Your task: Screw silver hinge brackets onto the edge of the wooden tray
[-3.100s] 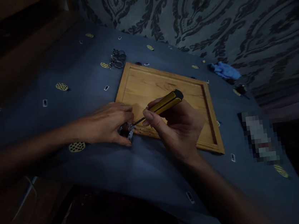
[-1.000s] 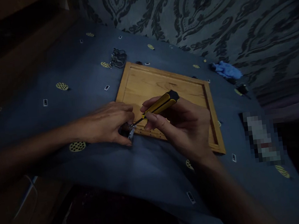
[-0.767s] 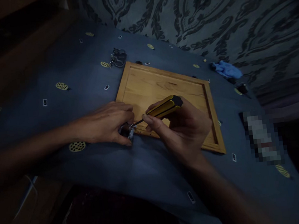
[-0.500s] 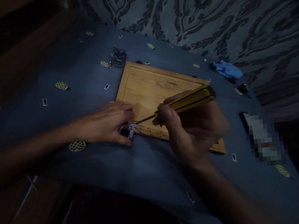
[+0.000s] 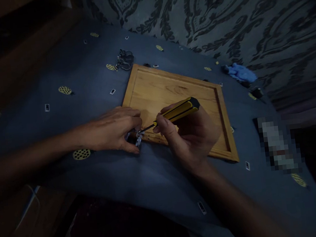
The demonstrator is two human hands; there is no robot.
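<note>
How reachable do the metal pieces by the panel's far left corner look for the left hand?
Probably yes: nothing visible stands between the left hand and the metal pieces, though it would likely have to release the metal fitting first.

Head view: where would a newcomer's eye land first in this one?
Probably on the yellow-and-black screwdriver in the right hand, slanting over the framed wooden panel near the middle. Its shaft leads down to a small metal fitting, held by the left hand at the panel's near left corner. Next might come the bright blue bundle, far right beside the patterned wall.
</note>
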